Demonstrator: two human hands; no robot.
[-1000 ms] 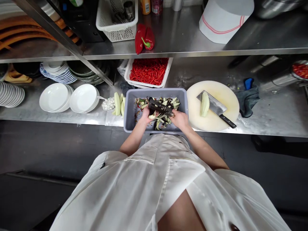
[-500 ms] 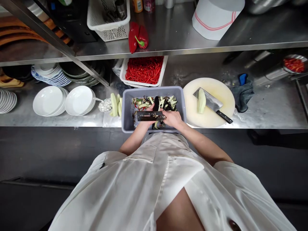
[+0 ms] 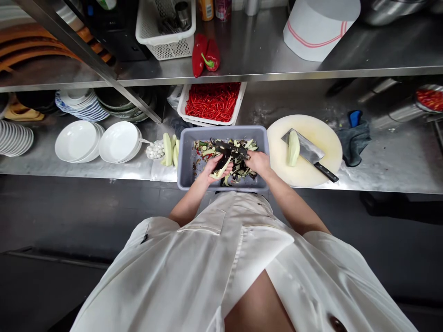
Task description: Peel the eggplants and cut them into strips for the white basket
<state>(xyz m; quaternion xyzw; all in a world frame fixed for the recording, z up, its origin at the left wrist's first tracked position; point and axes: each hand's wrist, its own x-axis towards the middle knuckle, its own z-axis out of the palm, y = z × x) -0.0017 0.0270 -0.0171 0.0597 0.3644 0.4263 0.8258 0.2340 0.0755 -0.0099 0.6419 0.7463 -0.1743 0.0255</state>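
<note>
Over a grey-blue plastic tub (image 3: 183, 159), my left hand (image 3: 210, 169) is wrapped round a partly peeled eggplant (image 3: 220, 170), its pale flesh showing beside dark skin. My right hand (image 3: 259, 162) grips the end of a long black peeler (image 3: 232, 149), which lies across the upper part of the eggplant. Dark and pale peel strips (image 3: 242, 171) cover much of the tub's bottom. To the right, a peeled eggplant (image 3: 294, 148) rests on the blade of a cleaver (image 3: 309, 150) on a round white cutting board (image 3: 277, 170).
Left of the tub are peeled eggplants (image 3: 168, 150), garlic cloves (image 3: 155, 150) and white bowls (image 3: 78, 140). Behind it stands a tray of red chillies (image 3: 212, 103). An overhead shelf (image 3: 256, 55) carries red peppers (image 3: 211, 55). A dark cloth (image 3: 355, 140) lies right of the board.
The peeler has swung from level to slanting, its left end higher. My left hand has turned the eggplant, showing a pale peeled side. The whole view has shifted slightly.
</note>
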